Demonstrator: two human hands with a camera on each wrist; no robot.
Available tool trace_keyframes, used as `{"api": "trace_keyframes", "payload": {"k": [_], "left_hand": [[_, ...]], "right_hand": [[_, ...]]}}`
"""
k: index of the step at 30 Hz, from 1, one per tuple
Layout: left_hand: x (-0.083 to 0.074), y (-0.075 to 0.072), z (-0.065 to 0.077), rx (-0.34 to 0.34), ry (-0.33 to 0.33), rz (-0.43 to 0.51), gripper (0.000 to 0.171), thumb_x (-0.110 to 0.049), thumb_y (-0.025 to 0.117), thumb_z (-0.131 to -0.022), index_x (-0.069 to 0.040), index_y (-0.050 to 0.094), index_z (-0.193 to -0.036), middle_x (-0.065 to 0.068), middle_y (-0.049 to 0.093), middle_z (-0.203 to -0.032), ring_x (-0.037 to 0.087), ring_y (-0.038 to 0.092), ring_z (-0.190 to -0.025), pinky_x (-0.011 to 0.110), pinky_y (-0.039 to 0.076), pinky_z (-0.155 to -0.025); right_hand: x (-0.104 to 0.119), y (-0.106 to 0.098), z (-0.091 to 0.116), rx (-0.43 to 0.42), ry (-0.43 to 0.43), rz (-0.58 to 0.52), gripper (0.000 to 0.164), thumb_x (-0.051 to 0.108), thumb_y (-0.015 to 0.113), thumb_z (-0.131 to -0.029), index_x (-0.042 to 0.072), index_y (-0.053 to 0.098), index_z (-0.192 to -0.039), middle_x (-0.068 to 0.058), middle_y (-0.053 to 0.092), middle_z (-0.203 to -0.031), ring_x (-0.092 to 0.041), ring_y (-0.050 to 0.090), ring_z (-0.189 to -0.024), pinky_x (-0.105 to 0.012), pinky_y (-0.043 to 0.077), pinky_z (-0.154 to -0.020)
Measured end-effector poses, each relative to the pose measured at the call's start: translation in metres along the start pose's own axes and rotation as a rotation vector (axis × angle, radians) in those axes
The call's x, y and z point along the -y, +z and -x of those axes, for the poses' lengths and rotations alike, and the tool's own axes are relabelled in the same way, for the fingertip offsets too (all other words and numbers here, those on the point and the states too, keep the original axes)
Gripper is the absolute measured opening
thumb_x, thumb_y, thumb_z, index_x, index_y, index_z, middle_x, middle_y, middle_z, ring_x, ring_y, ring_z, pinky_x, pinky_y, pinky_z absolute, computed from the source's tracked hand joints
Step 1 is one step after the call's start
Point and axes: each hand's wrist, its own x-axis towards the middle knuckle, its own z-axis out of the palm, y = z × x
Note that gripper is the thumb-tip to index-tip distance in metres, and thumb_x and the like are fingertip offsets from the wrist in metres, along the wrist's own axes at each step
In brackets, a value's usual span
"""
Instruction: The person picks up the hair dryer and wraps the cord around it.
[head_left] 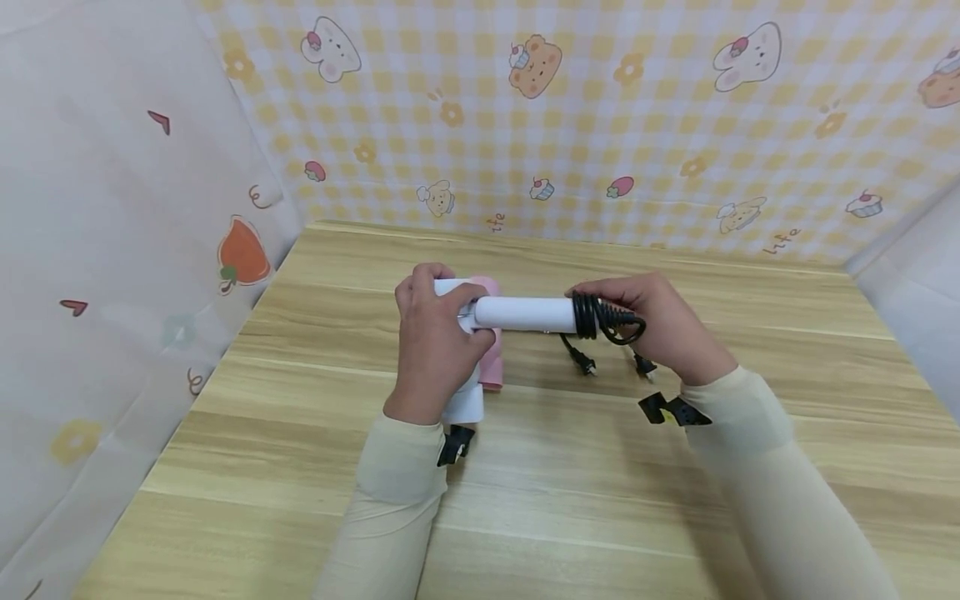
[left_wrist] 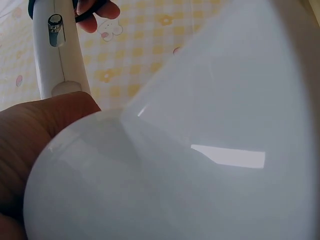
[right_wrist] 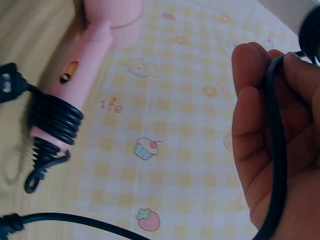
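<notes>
My left hand (head_left: 435, 354) grips a white hair dryer (head_left: 525, 314) around its body, where the handle joins. The handle points to the right, and its glossy white body fills most of the left wrist view. A black power cord (head_left: 585, 317) is wound in several turns around the handle's end. There my right hand (head_left: 656, 321) holds a length of the cord between its thumb and curled fingers, with the strand running across the palm in the right wrist view. Below the white one, a pink hair dryer (right_wrist: 75, 87) lies on the table, its own cord coiled around its handle.
Two black plugs show under the handle in the head view, one plug (head_left: 582, 362) nearer the middle and another plug (head_left: 645, 367) below the right hand. The wooden table (head_left: 600, 500) ends at a yellow checked cloth (head_left: 480, 125) behind and a white cloth (head_left: 112, 208) at left.
</notes>
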Motion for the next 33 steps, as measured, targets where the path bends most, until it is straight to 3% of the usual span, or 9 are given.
{"api": "trace_keyframes", "payload": {"k": [2,8,10,13,19,25,30,33], "left_hand": [[0.000,0.000,0.000,0.004,-0.005,0.003,0.035,-0.005,0.082,-0.070,-0.012,0.077,-0.104,0.012,0.044,-0.128,0.038,0.030,-0.128,0.049,0.046,-0.090],[-0.002,0.000,0.001,0.002,-0.019,0.023,0.036,-0.005,0.081,-0.070,-0.012,0.077,-0.105,0.012,0.043,-0.128,0.037,0.030,-0.128,0.049,0.047,-0.090],[-0.002,0.000,0.000,-0.002,-0.025,0.031,0.036,-0.005,0.081,-0.070,-0.012,0.077,-0.105,0.012,0.043,-0.127,0.037,0.030,-0.128,0.048,0.047,-0.090],[-0.002,0.000,0.000,-0.008,-0.033,0.044,0.036,-0.005,0.080,-0.071,-0.012,0.076,-0.106,0.012,0.043,-0.127,0.037,0.030,-0.128,0.048,0.047,-0.089],[-0.002,-0.001,-0.001,0.001,-0.052,0.048,0.036,-0.005,0.080,-0.071,-0.012,0.076,-0.106,0.013,0.043,-0.127,0.037,0.030,-0.128,0.047,0.047,-0.088],[0.000,0.000,-0.001,0.007,-0.077,0.031,0.037,-0.006,0.081,-0.071,-0.012,0.076,-0.106,0.013,0.042,-0.129,0.036,0.029,-0.128,0.046,0.046,-0.089],[0.001,0.001,-0.001,0.002,-0.087,0.020,0.037,-0.005,0.081,-0.071,-0.013,0.076,-0.106,0.012,0.042,-0.129,0.036,0.029,-0.128,0.046,0.046,-0.089],[0.002,0.002,0.000,-0.006,-0.085,0.017,0.037,-0.005,0.081,-0.071,-0.013,0.076,-0.107,0.013,0.042,-0.129,0.036,0.029,-0.128,0.046,0.046,-0.089]], "right_hand": [[-0.002,0.004,0.003,-0.016,-0.015,-0.005,0.047,-0.020,0.060,-0.082,0.013,0.076,-0.112,-0.003,0.073,-0.108,-0.019,0.066,-0.101,-0.019,0.048,-0.081],[0.000,0.014,0.011,-0.078,-0.007,0.039,0.028,-0.009,0.067,-0.087,0.015,0.073,-0.075,0.003,0.073,-0.082,-0.015,0.063,-0.073,-0.026,0.047,-0.068],[0.002,0.016,0.014,-0.087,0.006,0.061,0.022,-0.007,0.069,-0.086,0.011,0.073,-0.076,0.003,0.071,-0.075,-0.015,0.063,-0.069,-0.027,0.047,-0.066],[0.002,0.019,0.017,-0.092,-0.026,0.085,0.015,-0.007,0.070,-0.086,0.007,0.076,-0.083,0.000,0.072,-0.078,-0.014,0.066,-0.072,-0.028,0.051,-0.067],[-0.004,0.027,0.022,-0.114,-0.165,0.079,0.016,-0.002,0.073,-0.087,0.009,0.076,-0.099,0.000,0.074,-0.091,-0.006,0.062,-0.072,-0.019,0.048,-0.061],[-0.006,0.032,0.025,-0.135,-0.294,0.153,0.015,-0.004,0.075,-0.083,0.004,0.079,-0.095,0.001,0.074,-0.096,-0.005,0.062,-0.077,-0.015,0.045,-0.065],[-0.003,0.032,0.029,-0.132,-0.289,0.186,0.014,0.002,0.076,-0.084,0.007,0.079,-0.096,0.003,0.074,-0.096,-0.002,0.058,-0.068,-0.016,0.043,-0.061],[0.000,0.032,0.032,-0.140,-0.281,0.183,0.011,0.003,0.077,-0.084,0.010,0.079,-0.093,0.008,0.072,-0.087,-0.001,0.052,-0.060,-0.016,0.042,-0.057]]}}
